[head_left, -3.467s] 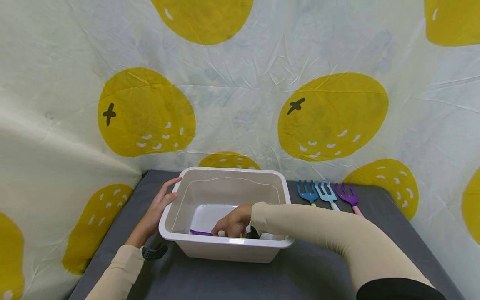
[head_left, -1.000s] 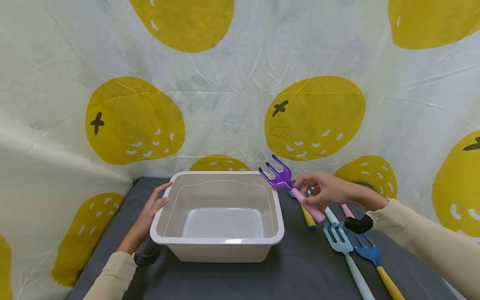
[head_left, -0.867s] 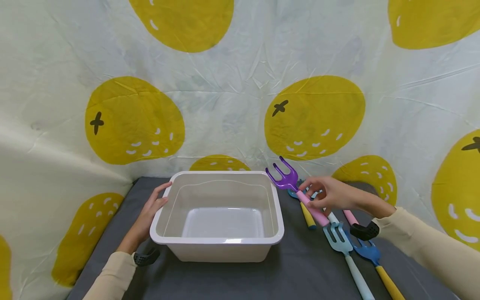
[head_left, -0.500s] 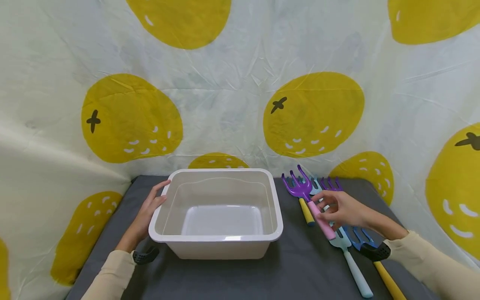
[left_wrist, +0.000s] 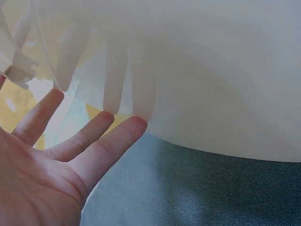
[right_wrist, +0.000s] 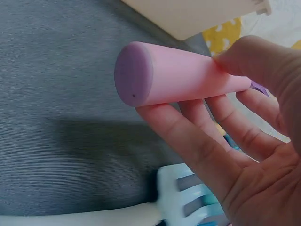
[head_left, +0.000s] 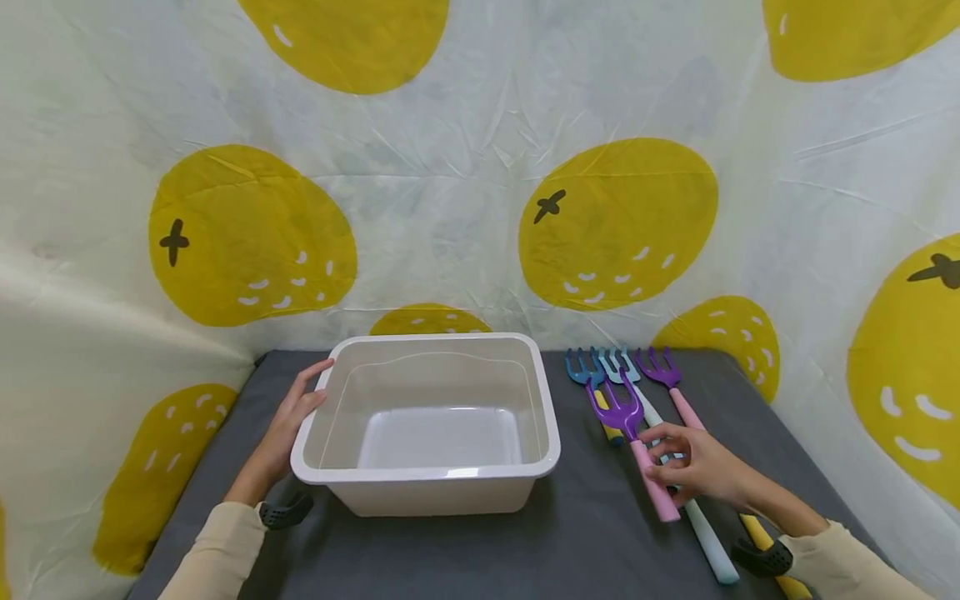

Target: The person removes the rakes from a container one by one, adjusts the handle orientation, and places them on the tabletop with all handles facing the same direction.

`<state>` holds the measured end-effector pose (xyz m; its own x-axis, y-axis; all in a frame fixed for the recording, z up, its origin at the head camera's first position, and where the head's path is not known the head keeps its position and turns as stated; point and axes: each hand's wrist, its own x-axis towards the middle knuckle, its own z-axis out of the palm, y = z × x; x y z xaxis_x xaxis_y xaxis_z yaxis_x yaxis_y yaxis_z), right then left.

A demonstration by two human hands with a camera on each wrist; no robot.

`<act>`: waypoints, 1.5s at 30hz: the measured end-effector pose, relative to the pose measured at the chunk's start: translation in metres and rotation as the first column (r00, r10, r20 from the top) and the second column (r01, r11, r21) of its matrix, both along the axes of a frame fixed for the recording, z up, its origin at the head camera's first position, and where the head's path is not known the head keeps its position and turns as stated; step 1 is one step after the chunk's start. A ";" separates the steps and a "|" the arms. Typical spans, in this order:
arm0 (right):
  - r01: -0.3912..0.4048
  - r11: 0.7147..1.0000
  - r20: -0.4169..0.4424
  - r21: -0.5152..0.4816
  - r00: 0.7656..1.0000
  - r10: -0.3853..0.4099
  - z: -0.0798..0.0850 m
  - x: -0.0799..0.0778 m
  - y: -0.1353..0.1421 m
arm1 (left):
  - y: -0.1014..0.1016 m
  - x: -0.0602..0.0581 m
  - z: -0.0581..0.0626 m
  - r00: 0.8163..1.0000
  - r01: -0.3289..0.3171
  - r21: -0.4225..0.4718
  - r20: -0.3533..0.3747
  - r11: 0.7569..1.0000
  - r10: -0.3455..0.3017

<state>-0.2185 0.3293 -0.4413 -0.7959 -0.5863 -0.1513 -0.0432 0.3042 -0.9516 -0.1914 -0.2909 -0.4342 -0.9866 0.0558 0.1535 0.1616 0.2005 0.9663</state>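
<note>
My right hand (head_left: 708, 468) pinches the pink handle of a purple hand fork (head_left: 654, 490) between thumb and fingertips. Its tines point away from me and overlap the row of forks behind. In the right wrist view, the handle's round purple end (right_wrist: 134, 74) faces the camera, and a shadow lies on the grey cloth beneath it. My left hand (head_left: 281, 437) rests with extended fingers against the left rim of an off-white plastic basin (head_left: 435, 497). The left wrist view shows its fingertips (left_wrist: 136, 125) at the basin's glossy outer wall, which mirrors them.
At the back right lie a blue hand fork (head_left: 587, 377), a light blue one (head_left: 621, 368) and another purple one (head_left: 663, 375). Nearer are a pale green fork handle (head_left: 712, 546) and a yellow handle (head_left: 759, 533), their heads mostly behind my right hand. A patterned curtain (head_left: 450, 242) hangs behind the table.
My right hand has lifted the purple fork out of the basin, carried it rightward past the rim and lowered it toward the cloth beside the other forks. My left hand has stayed at the rim.
</note>
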 end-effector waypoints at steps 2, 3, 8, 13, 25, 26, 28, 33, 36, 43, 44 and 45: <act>0.007 1.000 0.009 -0.011 1.000 -0.007 -0.007 0.005 0.001 | -0.001 0.000 0.001 1.000 0.002 0.005 -0.005 1.000 -0.002; 0.012 1.000 0.018 -0.018 1.000 -0.012 -0.011 0.007 0.002 | -0.002 0.000 0.002 1.000 0.003 0.004 -0.008 1.000 -0.003; 0.033 0.999 0.070 -0.019 0.997 -0.032 -0.023 0.017 0.002 | -0.001 0.002 0.005 1.000 -0.002 0.004 -0.008 1.000 0.002; 0.033 0.999 0.123 -0.028 0.992 -0.029 -0.034 0.023 0.002 | -0.002 0.003 0.006 1.000 -0.017 -0.005 -0.006 1.000 0.017; 0.070 0.997 0.200 0.034 0.977 -0.075 -0.042 0.040 -0.002 | -0.003 0.002 0.002 1.000 -0.013 -0.009 0.006 1.000 0.013; 0.073 0.997 0.210 0.040 0.975 -0.080 -0.041 0.041 -0.003 | -0.002 0.002 0.002 1.000 -0.014 -0.013 0.006 1.000 0.014; 0.077 0.996 0.227 0.047 0.970 -0.085 -0.040 0.043 -0.003 | -0.002 0.002 0.002 1.000 -0.011 -0.013 0.005 1.000 0.011; 0.089 0.993 0.249 0.078 0.963 -0.106 -0.036 0.048 -0.003 | -0.001 0.002 0.004 1.000 -0.008 -0.004 0.007 1.000 0.008; 0.096 0.989 0.255 0.115 0.959 -0.123 -0.033 0.048 -0.004 | 0.000 0.002 0.005 1.000 -0.011 0.001 0.012 1.000 0.011; 0.085 0.975 0.257 0.205 0.957 -0.138 -0.029 0.050 -0.005 | 0.003 0.004 0.005 1.000 -0.006 -0.008 0.020 1.000 0.006; 0.084 0.973 0.254 0.216 0.957 -0.139 -0.029 0.051 -0.006 | 0.004 0.004 0.005 1.000 -0.005 -0.008 0.019 1.000 0.005; 0.084 0.971 0.252 0.225 0.957 -0.141 -0.028 0.052 -0.007 | 0.004 0.004 0.005 1.000 -0.005 -0.010 0.018 1.000 0.005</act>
<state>-0.1668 0.3223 -0.4696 -0.7693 -0.4274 -0.4748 0.2468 0.4866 -0.8380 -0.1875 -0.2869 -0.4297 -0.9895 0.0524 0.1350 0.1431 0.2111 0.9669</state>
